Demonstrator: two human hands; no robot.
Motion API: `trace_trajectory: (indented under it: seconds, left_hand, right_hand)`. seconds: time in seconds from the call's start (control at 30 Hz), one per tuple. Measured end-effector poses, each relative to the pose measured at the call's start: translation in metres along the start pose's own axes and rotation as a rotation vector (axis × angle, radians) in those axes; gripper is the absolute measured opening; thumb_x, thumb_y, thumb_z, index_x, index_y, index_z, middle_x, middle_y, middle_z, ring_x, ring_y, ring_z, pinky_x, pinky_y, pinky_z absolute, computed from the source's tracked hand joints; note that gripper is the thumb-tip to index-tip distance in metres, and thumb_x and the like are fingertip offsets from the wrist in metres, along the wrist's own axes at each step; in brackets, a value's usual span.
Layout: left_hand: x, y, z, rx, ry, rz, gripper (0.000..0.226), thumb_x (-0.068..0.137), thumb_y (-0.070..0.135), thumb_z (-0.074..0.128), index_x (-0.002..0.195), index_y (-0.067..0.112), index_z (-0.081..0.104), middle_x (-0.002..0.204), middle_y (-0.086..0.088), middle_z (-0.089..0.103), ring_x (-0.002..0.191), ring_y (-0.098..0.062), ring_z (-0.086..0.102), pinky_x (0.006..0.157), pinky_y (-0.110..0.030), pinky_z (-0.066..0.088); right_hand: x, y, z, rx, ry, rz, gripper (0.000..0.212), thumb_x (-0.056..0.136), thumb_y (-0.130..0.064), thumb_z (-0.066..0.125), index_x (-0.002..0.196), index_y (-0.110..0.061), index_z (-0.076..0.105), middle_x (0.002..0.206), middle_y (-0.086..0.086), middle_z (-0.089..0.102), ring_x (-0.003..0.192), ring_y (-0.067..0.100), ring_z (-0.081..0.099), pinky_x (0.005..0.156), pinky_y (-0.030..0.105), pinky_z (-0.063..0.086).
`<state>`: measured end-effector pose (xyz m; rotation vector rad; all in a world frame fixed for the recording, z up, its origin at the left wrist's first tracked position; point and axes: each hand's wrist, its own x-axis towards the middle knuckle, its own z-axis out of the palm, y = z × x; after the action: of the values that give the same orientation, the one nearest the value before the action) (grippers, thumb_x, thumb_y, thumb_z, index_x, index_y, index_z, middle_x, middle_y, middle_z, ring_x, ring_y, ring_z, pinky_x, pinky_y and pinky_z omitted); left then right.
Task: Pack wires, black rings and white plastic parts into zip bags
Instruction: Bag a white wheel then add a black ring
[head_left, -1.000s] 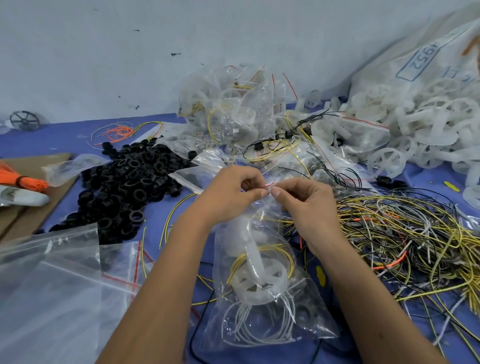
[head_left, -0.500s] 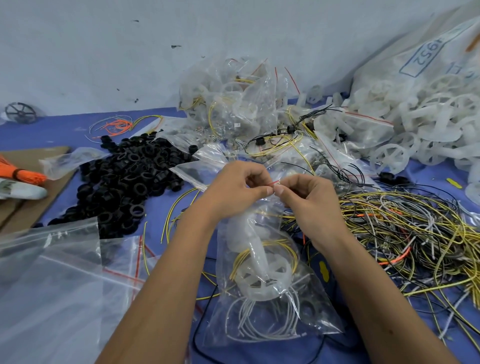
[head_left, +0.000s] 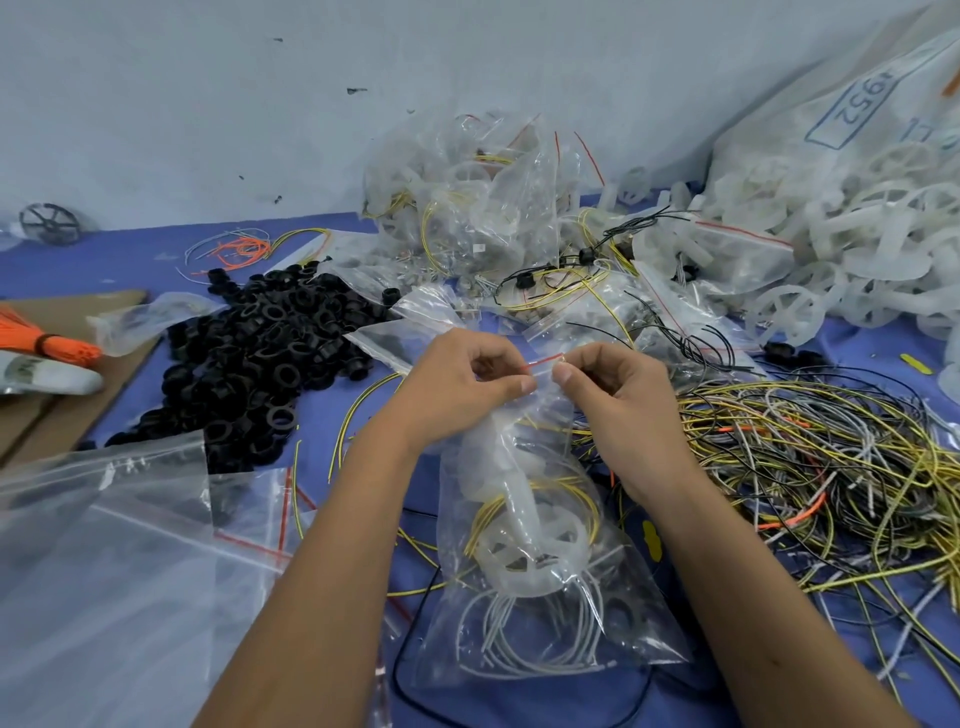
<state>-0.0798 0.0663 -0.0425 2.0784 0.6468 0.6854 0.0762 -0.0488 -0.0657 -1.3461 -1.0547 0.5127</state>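
A clear zip bag (head_left: 535, 597) hangs upright between my hands over the blue table (head_left: 104, 262). Inside it lie a white spoked plastic wheel (head_left: 524, 556), yellow and white wires and a black ring (head_left: 621, 613). My left hand (head_left: 457, 384) and my right hand (head_left: 618, 395) each pinch the red-striped zip edge at the bag's top, thumbs almost touching. A heap of black rings (head_left: 254, 358) lies at the left. Tangled wires (head_left: 810, 467) lie at the right. White plastic wheels (head_left: 841, 244) pile up at the back right.
Filled zip bags (head_left: 467, 208) are stacked at the back centre. Empty zip bags (head_left: 104, 561) lie at the front left. Brown cardboard (head_left: 62, 395) with an orange wire bundle (head_left: 47, 343) sits at the far left. A large white sack (head_left: 852, 104) leans on the wall.
The bag has stayed between my hands. My fingers have shifted slightly along the zip edge, with the thumbs now a little apart.
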Motion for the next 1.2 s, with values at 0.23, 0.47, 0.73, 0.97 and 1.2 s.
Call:
trace_trajectory:
  seconds: [0.23,0.47,0.73,0.97,1.2]
  left_hand:
    - [0.007,0.001,0.002,0.034,-0.019,0.059,0.019,0.085,0.008,0.081,0.073,0.019,0.072,0.066,0.008,0.067,0.067,-0.008,0.060,0.068,-0.026,0.049]
    - [0.010,0.006,0.003,-0.004,-0.043,0.079,0.006,0.084,0.005,0.081,0.084,0.008,0.076,0.072,0.002,0.068,0.071,-0.010,0.060,0.070,-0.025,0.048]
    - [0.007,0.007,-0.002,0.011,-0.045,0.014,0.009,0.084,0.007,0.083,0.080,0.009,0.075,0.071,0.000,0.068,0.069,-0.011,0.058,0.067,-0.026,0.046]
    - [0.002,0.004,-0.008,0.009,0.024,0.006,0.013,0.082,0.007,0.084,0.075,0.011,0.075,0.070,-0.002,0.067,0.069,-0.013,0.058,0.069,-0.029,0.047]
    - [0.001,-0.001,-0.012,-0.034,0.004,-0.036,0.010,0.083,0.007,0.083,0.078,0.011,0.076,0.073,-0.005,0.068,0.069,-0.013,0.057,0.066,-0.027,0.045]
  right_hand:
    - [0.000,-0.004,-0.001,-0.025,-0.070,-0.024,0.010,0.093,-0.019,0.072,0.085,-0.020,0.077,0.078,0.002,0.074,0.070,0.010,0.061,0.067,0.029,0.050]
    - [0.001,-0.004,-0.004,0.011,-0.039,-0.008,0.011,0.091,-0.016,0.075,0.080,-0.017,0.077,0.080,0.010,0.074,0.073,0.014,0.063,0.071,0.033,0.049]
    - [-0.001,-0.005,0.001,-0.054,0.008,-0.030,0.008,0.089,-0.013,0.076,0.081,-0.013,0.076,0.075,0.003,0.074,0.068,0.009,0.063,0.067,0.025,0.050]
    - [0.000,-0.001,-0.003,-0.151,0.139,-0.044,0.012,0.090,-0.023,0.075,0.081,-0.017,0.072,0.075,0.006,0.070,0.066,0.010,0.057,0.064,0.034,0.049]
    - [0.000,-0.004,-0.002,-0.053,0.035,-0.003,0.010,0.091,-0.021,0.075,0.082,-0.017,0.076,0.080,0.012,0.072,0.070,0.011,0.059,0.067,0.035,0.049]
